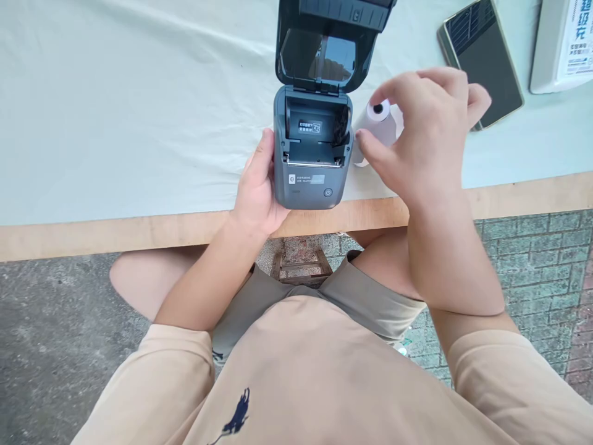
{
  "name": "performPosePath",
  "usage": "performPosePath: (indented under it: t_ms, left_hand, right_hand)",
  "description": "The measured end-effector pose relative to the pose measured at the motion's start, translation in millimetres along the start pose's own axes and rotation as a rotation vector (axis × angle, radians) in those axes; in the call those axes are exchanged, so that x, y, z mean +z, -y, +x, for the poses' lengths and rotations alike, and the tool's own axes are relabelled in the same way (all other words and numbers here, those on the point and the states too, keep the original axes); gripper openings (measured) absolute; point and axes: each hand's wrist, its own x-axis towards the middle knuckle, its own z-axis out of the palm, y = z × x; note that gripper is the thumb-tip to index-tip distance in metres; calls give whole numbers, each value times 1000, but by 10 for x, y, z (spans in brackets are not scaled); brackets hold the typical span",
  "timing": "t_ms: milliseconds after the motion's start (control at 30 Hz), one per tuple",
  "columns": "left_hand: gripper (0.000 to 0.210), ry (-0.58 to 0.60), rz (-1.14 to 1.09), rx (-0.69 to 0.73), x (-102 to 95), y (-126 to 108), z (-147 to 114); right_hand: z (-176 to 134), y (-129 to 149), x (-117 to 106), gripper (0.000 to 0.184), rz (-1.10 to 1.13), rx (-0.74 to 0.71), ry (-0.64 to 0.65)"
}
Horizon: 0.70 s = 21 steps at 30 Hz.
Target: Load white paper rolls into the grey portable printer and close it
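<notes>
A dark grey label printer stands near the table's front edge with its lid tilted back. Its paper bay is bare, with a small sticker on the inner wall. My left hand grips the printer's left side, thumb along the edge and the other fingers hidden beneath or behind it. Just right of the printer is a white paper roll with a dark core, its end facing up. My right hand has thumb and index finger about the roll, with the remaining fingers curled above.
A phone with a dark screen lies beyond my right hand. At the far right corner is a white box with printed text. A pale cloth covers the table, whose wooden front edge runs before my lap.
</notes>
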Motion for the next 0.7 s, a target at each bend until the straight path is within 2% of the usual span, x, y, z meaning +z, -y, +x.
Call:
performPosePath:
  t_ms: [67, 200, 267, 367, 433, 567, 700]
  left_hand:
    - [39, 8, -15, -7, -2, 1, 4]
    - [38, 51, -91, 12, -14, 12, 13]
    - [37, 56, -102, 19, -20, 16, 16]
    - [37, 46, -54, -3, -21, 14, 17]
    - [38, 31, -6, -13, -15, 11, 13]
    - [37, 14, 21, -16, 15, 5, -12]
    - [33, 55, -47, -5, 32, 10, -26]
  right_hand:
    - [0, 65, 30, 26, -13, 41, 38]
    - [45, 56, 49, 25, 2, 37, -8]
    - [60, 9, -13, 24, 71, -36, -74]
    - [34, -41, -190, 22, 230, -203, -250]
    - [-16, 4, -310, 25, 274, -267, -275]
    - [-104, 337, -396, 38, 82, -342, -135]
    - [-95, 665, -321, 52, -96, -181, 161]
